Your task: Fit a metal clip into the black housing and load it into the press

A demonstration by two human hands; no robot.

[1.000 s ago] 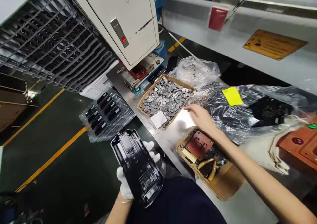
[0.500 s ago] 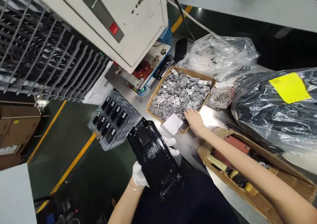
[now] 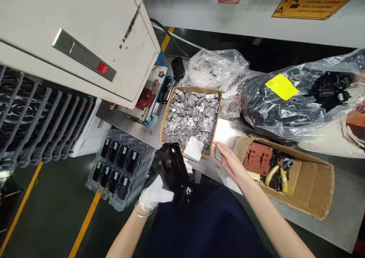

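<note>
My left hand (image 3: 155, 194), in a white glove, grips a black plastic housing (image 3: 173, 169) just below the bench edge. My bare right hand (image 3: 229, 161) pinches a small grey metal piece (image 3: 218, 153) between thumb and fingers, just right of the housing. Straight ahead sits a cardboard box (image 3: 170, 100) heaped with several of the same small metal pieces (image 3: 190, 115), with a white paper slip (image 3: 193, 148) at its near corner.
A machine with a beige cabinet (image 3: 94, 41) and a red fixture (image 3: 145, 98) stands at the left. Clear trays of black parts (image 3: 121, 166) are stacked below it. Plastic bags (image 3: 216, 68), a dark bag with a yellow label (image 3: 281, 86) and a cardboard box of tools (image 3: 310, 178) lie on the bench.
My right hand has drawn back from the box of metal pieces and now holds one. My left hand has tilted the black housing more on edge, close to the bench.
</note>
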